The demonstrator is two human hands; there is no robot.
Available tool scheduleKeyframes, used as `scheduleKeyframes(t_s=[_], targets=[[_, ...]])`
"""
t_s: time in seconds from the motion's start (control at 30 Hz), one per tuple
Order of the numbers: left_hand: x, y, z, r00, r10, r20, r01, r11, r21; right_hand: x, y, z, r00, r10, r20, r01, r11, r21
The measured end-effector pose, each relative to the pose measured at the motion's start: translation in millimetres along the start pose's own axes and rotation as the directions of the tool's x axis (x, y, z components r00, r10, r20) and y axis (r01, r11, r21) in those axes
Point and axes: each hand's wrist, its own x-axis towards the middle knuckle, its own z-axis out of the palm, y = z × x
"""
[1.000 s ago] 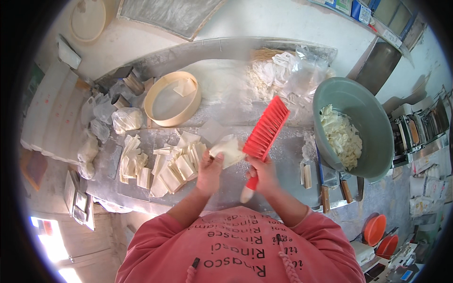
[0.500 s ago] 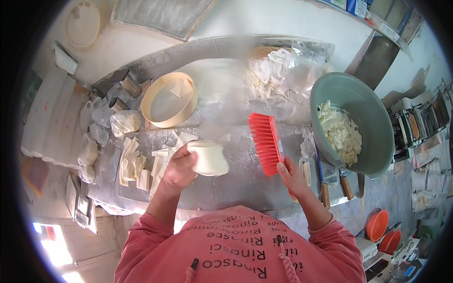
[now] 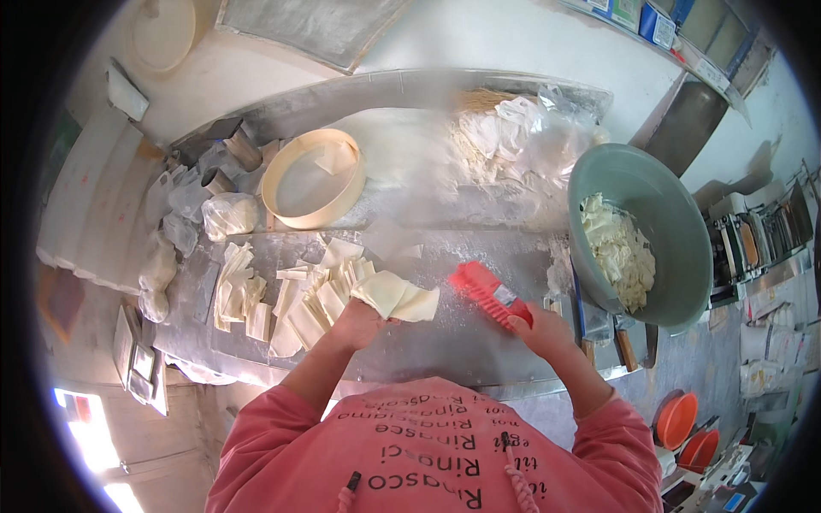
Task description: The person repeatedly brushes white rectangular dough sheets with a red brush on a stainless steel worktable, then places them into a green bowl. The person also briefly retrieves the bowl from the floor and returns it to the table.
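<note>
Pale, thin sheets of dough (image 3: 400, 296) droop from my left hand (image 3: 363, 325), whose fingers are closed beneath them. My right hand (image 3: 545, 331) is wrapped round the handle end of a red bench brush (image 3: 489, 292). The brush is tilted low over the floury steel worktop (image 3: 428, 349), its bristles facing toward me; I cannot tell whether they touch the metal. Just left of my left hand, cut dough pieces (image 3: 310, 318) lie in a loose, overlapping pile. Farther left is a second group of cut pieces (image 3: 239, 286).
A round wooden sieve (image 3: 352, 190) stands at the back left beside plastic bags (image 3: 229, 215). A big green basin (image 3: 684, 248) with dough scraps (image 3: 617, 252) sits to the right. Near its base lies a wooden-handled blade (image 3: 627, 349). White cloths and plastic (image 3: 505, 128) are heaped behind.
The brush has swung from upright with bristles leftward to tilted low over the worktop. My left hand has moved slightly right and lower, and the dough sheets now hang fanned to the right.
</note>
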Motion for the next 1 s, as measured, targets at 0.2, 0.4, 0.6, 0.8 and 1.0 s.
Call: scheduleKeyframes(t_s=[0.2,0.4,0.6,0.8,1.0], targets=[[2,5,13,0.934,-0.142,0.327,0.306,0.791,-0.531,1,-21,2,0.961,-0.268,0.060,0.265,0.962,0.062],[1,6,10,0.935,0.267,0.235,-0.338,0.872,0.353,5,-18,-8,0.950,-0.293,0.104,0.292,0.956,0.022],[-3,6,12,0.974,0.180,0.140,-0.218,0.915,0.339,-2,-25,-10,0.993,-0.028,-0.114,0.019,0.997,-0.079],[-3,15,9,0.988,0.149,0.025,-0.138,0.821,0.553,4,-10,-4,0.989,-0.138,-0.061,0.140,0.990,0.032],[-8,10,7,0.933,0.041,0.357,0.286,0.517,-0.807,2,3,1,0.957,-0.214,-0.196,0.258,0.936,0.239]])
